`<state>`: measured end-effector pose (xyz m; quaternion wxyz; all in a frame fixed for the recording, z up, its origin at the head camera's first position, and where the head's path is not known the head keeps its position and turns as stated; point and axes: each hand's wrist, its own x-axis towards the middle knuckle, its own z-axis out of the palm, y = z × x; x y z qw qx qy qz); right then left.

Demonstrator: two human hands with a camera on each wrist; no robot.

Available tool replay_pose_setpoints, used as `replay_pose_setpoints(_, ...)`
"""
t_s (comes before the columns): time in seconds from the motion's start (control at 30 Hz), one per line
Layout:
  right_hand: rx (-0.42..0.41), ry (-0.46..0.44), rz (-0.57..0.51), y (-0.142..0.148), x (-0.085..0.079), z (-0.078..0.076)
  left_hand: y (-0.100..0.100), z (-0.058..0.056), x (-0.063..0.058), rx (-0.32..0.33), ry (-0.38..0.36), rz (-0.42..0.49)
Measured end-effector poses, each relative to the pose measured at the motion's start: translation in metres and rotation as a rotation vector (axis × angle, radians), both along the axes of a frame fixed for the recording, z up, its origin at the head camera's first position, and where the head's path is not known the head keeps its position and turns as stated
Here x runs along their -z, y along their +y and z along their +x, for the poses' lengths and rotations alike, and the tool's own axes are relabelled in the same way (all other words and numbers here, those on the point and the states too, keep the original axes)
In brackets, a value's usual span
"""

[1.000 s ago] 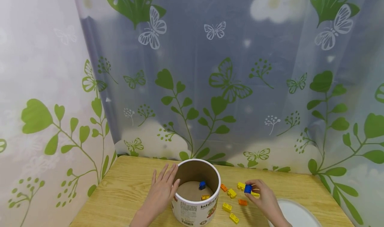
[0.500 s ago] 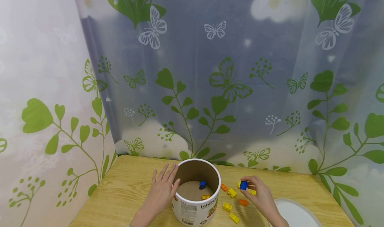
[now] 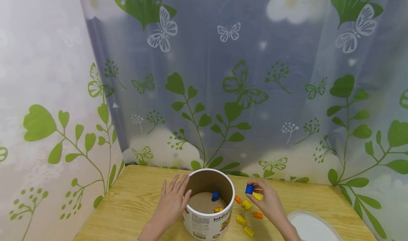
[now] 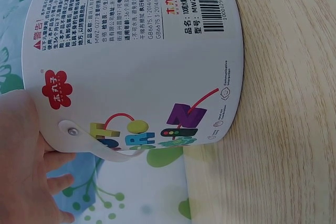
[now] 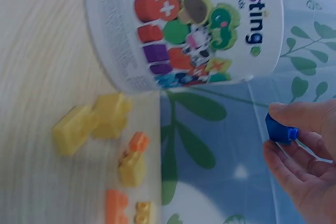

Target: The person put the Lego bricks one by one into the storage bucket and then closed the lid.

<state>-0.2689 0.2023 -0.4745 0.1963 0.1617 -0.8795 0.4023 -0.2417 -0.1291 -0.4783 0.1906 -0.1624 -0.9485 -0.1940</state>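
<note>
A white cylindrical bucket [image 3: 199, 227] stands on the table, its top uncovered. Down inside it lie a blue toy brick [image 3: 215, 196] and a yellow-orange brick [image 3: 218, 210]. My left hand [image 3: 172, 200] rests against the left rim with its fingers straight; in the left wrist view, the bucket's white carry handle [image 4: 118, 155] shows beside that hand. To the right of the bucket, my right hand [image 3: 267, 201] pinches another blue toy brick [image 5: 279, 129] between thumb and fingertips, raised above the loose bricks. A yellow brick [image 3: 257, 196] is partly hidden behind this hand.
Several loose bricks lie right of the bucket, among them a yellow brick [image 3: 247, 205] and an orange brick [image 3: 258, 215]. A round white lid [image 3: 313, 227] lies at the front right, near the right forearm. A patterned curtain [image 3: 204, 92] hangs behind the wooden table [image 3: 134, 188].
My right hand has moved left toward the bucket, raising the blue toy brick a little. The left hand and the bucket have stayed in place.
</note>
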Motion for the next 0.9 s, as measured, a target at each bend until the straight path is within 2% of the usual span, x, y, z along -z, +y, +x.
replay_pose_setpoints(0.23,-0.057,0.11,-0.038,-0.022,-0.01,-0.008,-0.001,0.0,0.003,0.004,0.003,-0.003)
replay_pose_setpoints(0.33,-0.078,0.129,-0.06,-0.033,-0.014,-0.012,-0.001,0.0,0.004,0.005,0.007,-0.005)
replay_pose_setpoints(0.57,-0.151,0.119,-0.119,-0.062,-0.022,-0.019,0.0,0.0,0.004,-0.003,-0.012,-0.013)
replay_pose_setpoints(0.9,-0.205,0.083,-0.03,-0.099,-0.028,-0.027,-0.001,-0.001,0.004,0.002,0.001,-0.016)
